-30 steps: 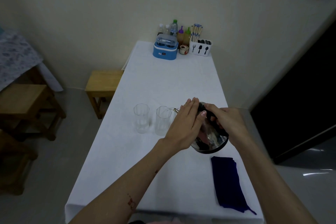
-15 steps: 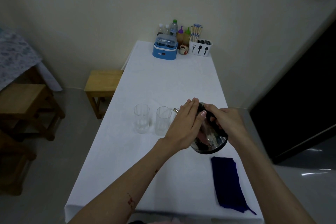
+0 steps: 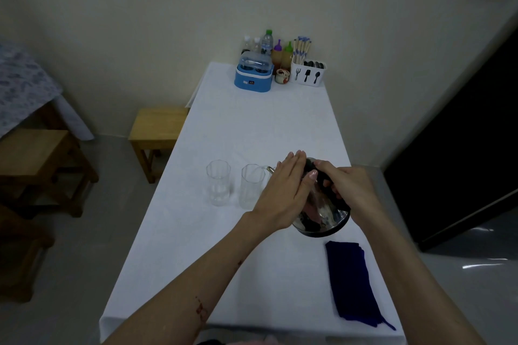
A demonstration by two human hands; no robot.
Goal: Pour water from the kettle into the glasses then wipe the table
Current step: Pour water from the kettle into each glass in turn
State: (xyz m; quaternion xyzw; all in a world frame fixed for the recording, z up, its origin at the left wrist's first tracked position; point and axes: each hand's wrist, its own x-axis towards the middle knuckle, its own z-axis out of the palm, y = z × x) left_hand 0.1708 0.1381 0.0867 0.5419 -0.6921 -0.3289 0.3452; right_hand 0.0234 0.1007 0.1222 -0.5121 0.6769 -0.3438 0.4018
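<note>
A shiny steel kettle (image 3: pixel 322 218) with a black handle is lifted and tilted left, its spout over the rim of the right glass (image 3: pixel 252 186). My right hand (image 3: pixel 347 190) grips the black handle. My left hand (image 3: pixel 286 190) lies flat with fingers straight against the kettle's lid and side. The left glass (image 3: pixel 218 182) stands beside the right one and holds some water low down. Both glasses are clear and upright on the white table (image 3: pixel 252 126). A folded dark blue cloth (image 3: pixel 353 280) lies at the near right of the table.
At the table's far end stand a blue box (image 3: pixel 253 75), several bottles (image 3: pixel 267 42), a small jar (image 3: pixel 281 75) and a white cutlery holder (image 3: pixel 307 71). Wooden stools (image 3: pixel 157 126) stand left of the table. A dark doorway (image 3: pixel 462 148) is on the right.
Almost nothing differs; the kettle stays tilted over the right glass with both hands in place.
</note>
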